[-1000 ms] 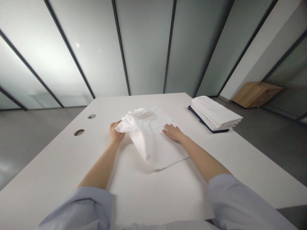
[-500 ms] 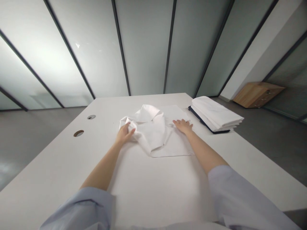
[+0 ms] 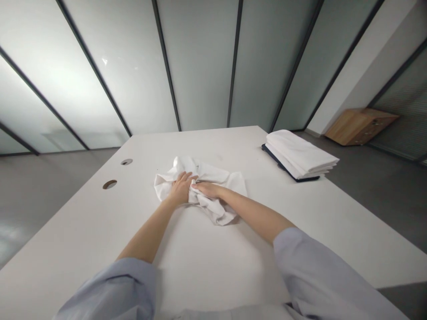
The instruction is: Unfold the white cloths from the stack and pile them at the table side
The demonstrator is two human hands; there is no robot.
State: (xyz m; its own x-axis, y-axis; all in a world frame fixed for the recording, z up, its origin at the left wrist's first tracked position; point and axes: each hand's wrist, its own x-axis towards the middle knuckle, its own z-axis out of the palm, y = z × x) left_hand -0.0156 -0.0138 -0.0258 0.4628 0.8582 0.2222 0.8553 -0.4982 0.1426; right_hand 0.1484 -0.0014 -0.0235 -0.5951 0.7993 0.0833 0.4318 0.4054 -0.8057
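- Centrally placed: crumpled white cloth (image 3: 203,189) bunched on the white counter (image 3: 300,222), just left of mid-frame, long axis running from left to lower right.
- Lying directly under both hands, so no reach left; bulk of the fabric spreading right and toward the lower right of the 2 hands.
- Left hand (image 3: 180,189) pressed onto the cloth's left half, fingers curled loosely over a fold, gathering it; grip partly closed on the fabric.
- Right hand (image 3: 208,190) laid across the middle of the cloth, fingers pointing left and touching the left hand's fingertips; whether pinching a fold or only pressing flat, cannot tell.
- Both equally near; left hand covering the left lobe, right forearm crossing over the right lobe.
- Well apart at the upper right of the frame: stack of folded white cloths (image 3: 300,155) resting on a dark board (image 3: 280,163), near the counter's far right edge.
- Toward the left of the frame: 2 round cable holes (image 3: 110,184) in the counter, clear of the cloth.
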